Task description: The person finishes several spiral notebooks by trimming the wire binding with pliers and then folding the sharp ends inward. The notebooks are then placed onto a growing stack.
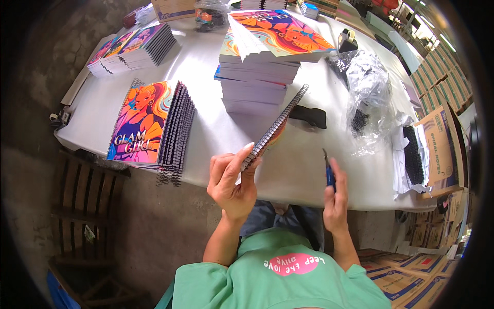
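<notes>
My left hand [231,188] grips a spiral notebook [278,126] by its near end. The notebook is tilted up almost edge-on, so its dark wire coil faces up and only a sliver of orange cover shows. Held in my right hand [336,206], a little to the right of the notebook, is a slim blue-handled pair of pliers [330,175] with the tip pointing away; it is apart from the coil. To the left lies a pile of spiral notebooks [139,123] with a bright illustrated cover and coils stacked along the right side.
A tall stack of printed sheets and covers [257,77] stands mid-table. More notebooks [136,49] lie far left. On the right are a clear plastic bag [368,87], a dark strip [309,117], a tape dispenser [347,41] and an opened carton [440,149] beside black coils [412,154].
</notes>
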Motion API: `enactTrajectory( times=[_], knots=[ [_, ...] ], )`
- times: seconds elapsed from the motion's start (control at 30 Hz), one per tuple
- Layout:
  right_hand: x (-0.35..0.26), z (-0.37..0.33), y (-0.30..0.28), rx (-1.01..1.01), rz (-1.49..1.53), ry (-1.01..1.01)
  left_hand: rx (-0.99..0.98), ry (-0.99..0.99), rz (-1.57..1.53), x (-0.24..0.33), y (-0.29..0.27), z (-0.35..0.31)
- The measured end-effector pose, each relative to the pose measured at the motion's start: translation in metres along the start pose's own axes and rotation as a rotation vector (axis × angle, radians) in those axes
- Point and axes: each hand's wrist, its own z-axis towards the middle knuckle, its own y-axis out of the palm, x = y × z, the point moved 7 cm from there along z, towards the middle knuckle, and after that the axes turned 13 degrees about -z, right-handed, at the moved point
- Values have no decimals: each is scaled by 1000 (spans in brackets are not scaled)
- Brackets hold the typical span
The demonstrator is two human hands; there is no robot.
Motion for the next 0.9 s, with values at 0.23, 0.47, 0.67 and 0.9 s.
enactTrajectory(
  times=[0.23,0.47,0.67,0.9],
  knots=[
    [-106,15,14,-75,-274,-433,-25,46,82,12,-1,1],
    [-87,10,31,-428,93,-251,-37,136,94,17,0,-1],
    [-65,0,43,-484,20,-166,37,133,122,9,-13,-7],
    [61,-7,21,-209,-889,107,318,-330,-335,-16,-56,-1]
  ],
)
